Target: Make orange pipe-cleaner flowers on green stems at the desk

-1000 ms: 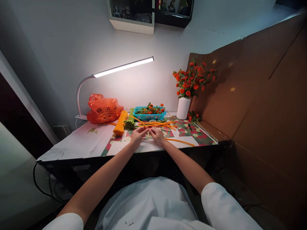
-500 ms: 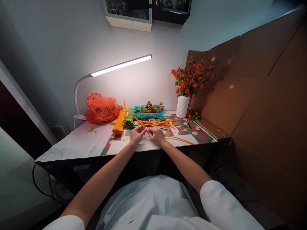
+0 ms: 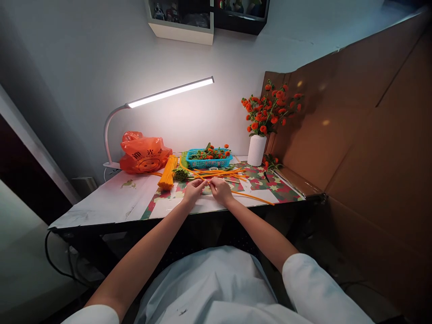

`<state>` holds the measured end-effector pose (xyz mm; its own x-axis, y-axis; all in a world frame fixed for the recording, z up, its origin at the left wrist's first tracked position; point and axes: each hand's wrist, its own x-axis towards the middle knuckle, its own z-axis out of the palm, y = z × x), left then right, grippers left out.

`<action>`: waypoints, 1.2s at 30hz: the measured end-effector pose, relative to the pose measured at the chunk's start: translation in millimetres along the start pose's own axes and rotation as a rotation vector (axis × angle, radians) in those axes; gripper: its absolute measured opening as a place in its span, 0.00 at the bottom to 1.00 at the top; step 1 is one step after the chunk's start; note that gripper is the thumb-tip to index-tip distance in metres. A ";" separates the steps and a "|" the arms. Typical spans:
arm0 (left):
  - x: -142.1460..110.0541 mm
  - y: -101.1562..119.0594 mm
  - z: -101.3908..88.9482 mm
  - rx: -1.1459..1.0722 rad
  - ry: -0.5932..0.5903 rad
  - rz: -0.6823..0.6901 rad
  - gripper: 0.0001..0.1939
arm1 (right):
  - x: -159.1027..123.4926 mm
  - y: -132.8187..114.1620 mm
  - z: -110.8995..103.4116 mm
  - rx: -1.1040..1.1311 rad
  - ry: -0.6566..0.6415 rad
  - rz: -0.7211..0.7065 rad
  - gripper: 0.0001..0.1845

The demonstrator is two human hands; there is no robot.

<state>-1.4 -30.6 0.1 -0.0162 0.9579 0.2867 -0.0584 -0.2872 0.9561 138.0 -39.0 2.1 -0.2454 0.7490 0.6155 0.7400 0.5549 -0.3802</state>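
My left hand [image 3: 194, 189] and my right hand [image 3: 220, 189] meet over the patterned mat [image 3: 266, 183] on the desk, fingers pinched together. Both pinch an orange pipe cleaner [image 3: 190, 170] whose free end slants up and to the left from my fingertips. Another long orange pipe cleaner [image 3: 253, 197] lies on the mat just right of my right hand. Loose orange pipe cleaners [image 3: 222, 172] lie scattered behind my hands.
A bundle of orange stems [image 3: 168, 173] and a green bundle [image 3: 183, 167] lie at the back left. Behind them sit a blue basket [image 3: 209, 159] of small orange flowers, an orange plastic bag [image 3: 144, 153], a white vase [image 3: 256, 150] of orange flowers and a lit desk lamp [image 3: 168, 93]. Cardboard panels [image 3: 357, 135] wall the right side.
The pipe cleaner's free end rose up to the left, then dropped lower again. My hands stay together at the same spot, working it between the fingers.
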 end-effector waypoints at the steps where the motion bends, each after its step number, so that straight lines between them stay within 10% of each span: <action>1: -0.2 0.0 0.1 0.002 0.005 0.006 0.23 | 0.0 -0.2 0.0 0.004 0.000 0.002 0.10; 36: 2.3 -5.0 -0.7 -0.038 -0.013 0.205 0.19 | 0.4 3.3 0.7 0.076 0.016 0.016 0.12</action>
<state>-1.9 -27.0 -4.1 -0.0189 0.8794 0.4757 -0.0927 -0.4753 0.8749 139.9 -36.7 0.6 -0.2239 0.7523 0.6196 0.6938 0.5695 -0.4408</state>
